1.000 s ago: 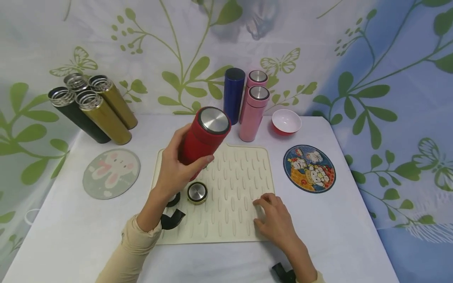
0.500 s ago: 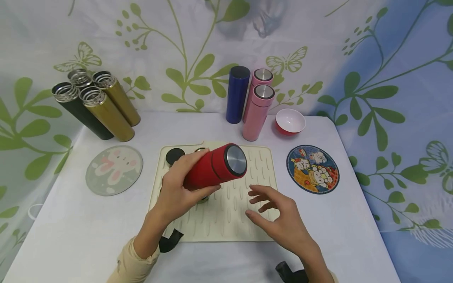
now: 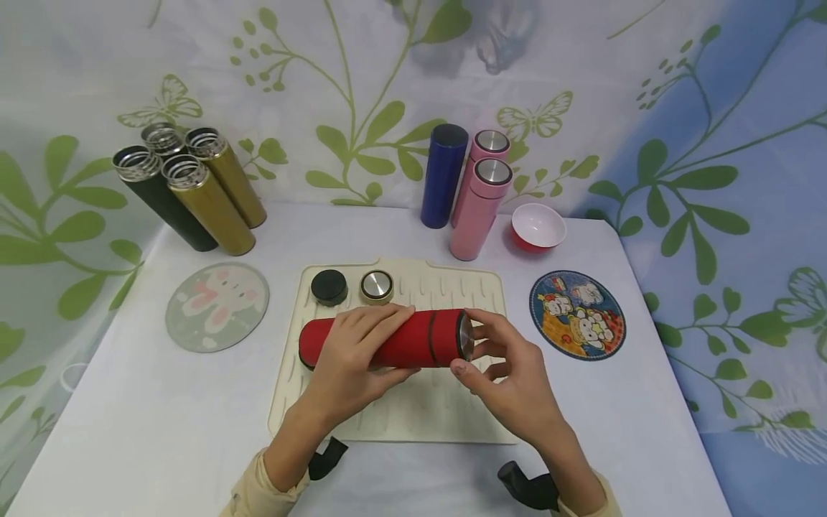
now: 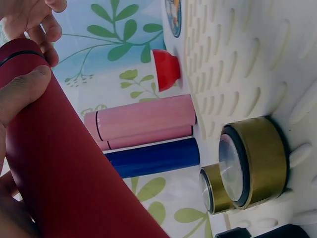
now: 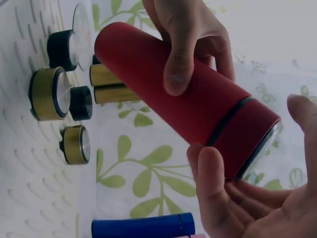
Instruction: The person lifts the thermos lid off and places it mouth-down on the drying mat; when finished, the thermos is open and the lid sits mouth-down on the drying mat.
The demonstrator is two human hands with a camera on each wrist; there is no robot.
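A red bottle (image 3: 413, 341), closed with a silver-topped lid, lies nearly level above the cream ridged mat (image 3: 426, 416). My left hand (image 3: 349, 359) grips its body, the thumb along the near side. At the lid end is my right hand (image 3: 520, 380), fingers bent around the lid; in the right wrist view (image 5: 257, 198) fingertips touch the lid's side while the thumb stands apart. Behind the bottle on the mat are a black cap (image 3: 329, 287) and a gold cap (image 3: 377, 285). More caps, hidden from the head view, show in the right wrist view, such as a larger gold one (image 5: 49, 94).
Several uncapped bottles, gold (image 3: 216, 212) and dark green (image 3: 174, 205), stand at the back left. A blue bottle (image 3: 444, 176), pink bottles (image 3: 477, 215) and a red-white bowl (image 3: 538, 227) are at the back. Round mats lie left (image 3: 217, 307) and right (image 3: 578, 314).
The red bottle has tipped from leaning upright to nearly level and come lower, its lid pointing right. My right hand has moved up from the mat to the lid.
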